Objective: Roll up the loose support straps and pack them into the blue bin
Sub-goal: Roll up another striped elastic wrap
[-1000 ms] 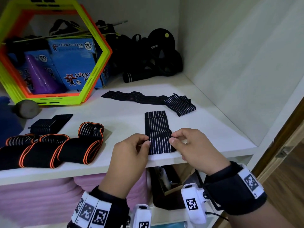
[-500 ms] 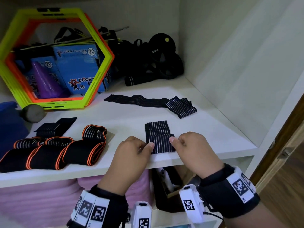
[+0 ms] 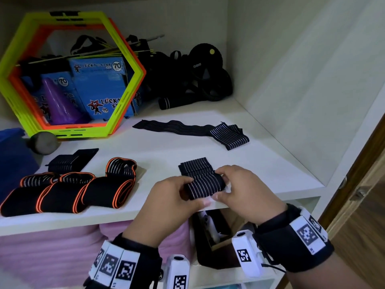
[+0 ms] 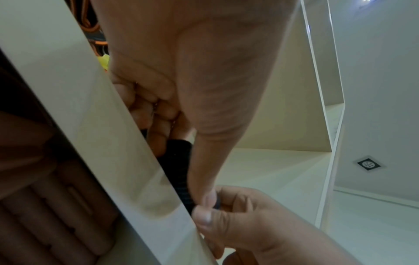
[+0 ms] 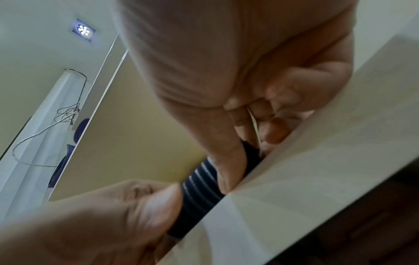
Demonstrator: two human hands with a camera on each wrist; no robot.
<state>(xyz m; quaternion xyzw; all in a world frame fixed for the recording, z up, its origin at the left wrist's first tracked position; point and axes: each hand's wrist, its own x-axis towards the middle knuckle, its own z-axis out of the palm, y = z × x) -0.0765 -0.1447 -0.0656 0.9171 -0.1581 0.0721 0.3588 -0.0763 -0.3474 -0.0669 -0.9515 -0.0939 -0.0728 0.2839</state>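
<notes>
A black strap with white stripes (image 3: 203,180) lies at the front edge of the white shelf (image 3: 166,151), its near part wound into a roll. My left hand (image 3: 177,197) pinches the roll's left end and my right hand (image 3: 237,184) pinches its right end. The wrist views show the roll (image 4: 179,172) (image 5: 197,195) squeezed between thumbs and curled fingers against the shelf edge. A second loose black strap (image 3: 193,130) lies stretched out farther back. Part of the blue bin (image 3: 12,159) shows at the far left.
Several black straps with orange edging (image 3: 64,190) lie at the front left, a folded black one (image 3: 70,159) behind them. A yellow and orange hexagon frame (image 3: 70,74), blue boxes (image 3: 98,84), a grey ball (image 3: 43,142) and black gear (image 3: 193,76) stand at the back. The wall (image 3: 302,80) closes the right side.
Both hands have rolled the striped strap away from me. The flat length left behind the roll has grown much shorter and the roll thicker.
</notes>
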